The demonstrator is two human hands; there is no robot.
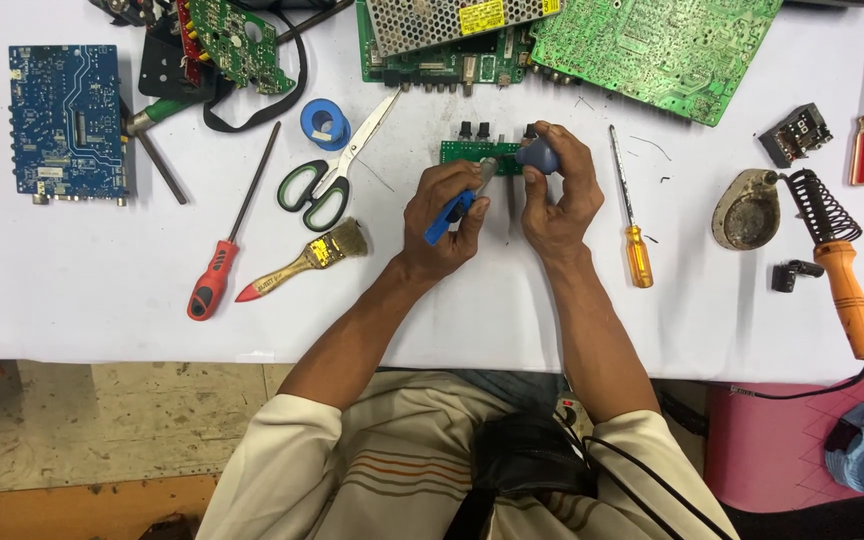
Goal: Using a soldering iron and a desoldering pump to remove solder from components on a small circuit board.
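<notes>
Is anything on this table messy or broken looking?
Yes. The soldering iron stand at the right has a grimy, stained dish. Little wire scraps lie loose on the white table. A black cord lies looped under a green board at the top left.

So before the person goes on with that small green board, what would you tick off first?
1. Left hand grips the blue-handled tool: ok.
2. Right hand holds the dark blue rounded tool: ok.
3. Small green circuit board lies flat on the white table: ok.
4. Tool tip touching the board: cannot tell, fingers hide it.
5. Orange-handled soldering iron rests on its coil stand, apart from both hands: ok.
6. Green-handled scissors lie away from the board: ok.
</notes>
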